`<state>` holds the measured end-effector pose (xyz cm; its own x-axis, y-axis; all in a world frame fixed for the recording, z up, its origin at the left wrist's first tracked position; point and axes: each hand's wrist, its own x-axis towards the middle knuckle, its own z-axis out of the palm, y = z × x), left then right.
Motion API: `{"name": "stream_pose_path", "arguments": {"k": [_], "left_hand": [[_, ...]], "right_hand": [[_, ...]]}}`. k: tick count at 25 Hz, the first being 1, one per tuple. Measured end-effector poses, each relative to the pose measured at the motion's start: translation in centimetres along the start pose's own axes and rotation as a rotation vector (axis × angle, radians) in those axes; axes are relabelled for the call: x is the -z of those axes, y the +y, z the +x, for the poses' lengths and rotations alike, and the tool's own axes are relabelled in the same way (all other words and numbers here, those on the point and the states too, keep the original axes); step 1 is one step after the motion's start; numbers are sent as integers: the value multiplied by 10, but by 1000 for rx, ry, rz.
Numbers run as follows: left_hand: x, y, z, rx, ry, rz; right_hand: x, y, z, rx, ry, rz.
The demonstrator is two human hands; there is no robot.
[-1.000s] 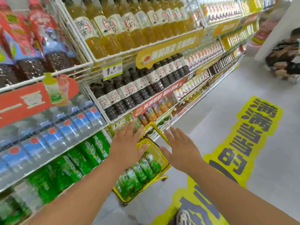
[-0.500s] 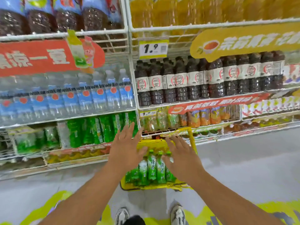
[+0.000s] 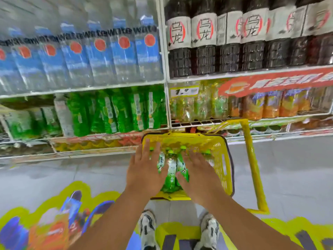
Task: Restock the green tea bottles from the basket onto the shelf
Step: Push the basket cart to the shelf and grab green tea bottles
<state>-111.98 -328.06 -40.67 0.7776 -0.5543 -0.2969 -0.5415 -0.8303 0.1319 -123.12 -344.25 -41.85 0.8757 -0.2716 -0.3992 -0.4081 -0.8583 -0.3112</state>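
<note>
Shop aisle, grey tiled floor (image 3: pixel 288 177) with a bright yellow printed sticker (image 3: pixel 86 199) underfoot. White wire shelf (image 3: pixel 81 88) ahead: blue-labelled water bottles (image 3: pixel 100 56) upper left, dark tea bottles (image 3: pixel 203 37) with white labels upper right. Below the water, a row of green-wrapped bottles on the shelf (image 3: pixel 122 110); pale yellow bottles (image 3: pixel 201 105) and orange ones (image 3: pixel 270 105) to their right, under a price tag (image 3: pixel 183 91). Yellow basket (image 3: pixel 223 168) on the floor just before the shelf, handle (image 3: pixel 252 159) standing up at its right side. Green tea bottles (image 3: pixel 171 170) lying packed inside, green caps toward the shelf. Left hand (image 3: pixel 146 168) and right hand (image 3: pixel 200 174) over the bottles, fingers straight and spread, each grip released, holding nothing. Two white sneakers (image 3: pixel 147 226) at the bottom.
</note>
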Motion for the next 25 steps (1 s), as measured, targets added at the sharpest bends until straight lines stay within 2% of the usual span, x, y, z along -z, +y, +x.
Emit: {"name": "stream_pose_path", "arguments": {"k": [4, 9, 15, 21, 25], "left_hand": [[-59, -10, 11, 13, -85, 10], [-119, -28, 28, 32, -93, 2], [-174, -22, 32, 121, -133, -149], [-204, -34, 58, 211, -145, -247], [-218, -32, 71, 354, -151, -459]], "right_hand": [[-55, 6, 25, -24, -64, 8], [-114, 17, 48, -66, -95, 47], [-169, 18, 75, -144, -122, 131], [-205, 13, 94, -317, -95, 393], [-220, -4, 107, -511, -95, 522]]}}
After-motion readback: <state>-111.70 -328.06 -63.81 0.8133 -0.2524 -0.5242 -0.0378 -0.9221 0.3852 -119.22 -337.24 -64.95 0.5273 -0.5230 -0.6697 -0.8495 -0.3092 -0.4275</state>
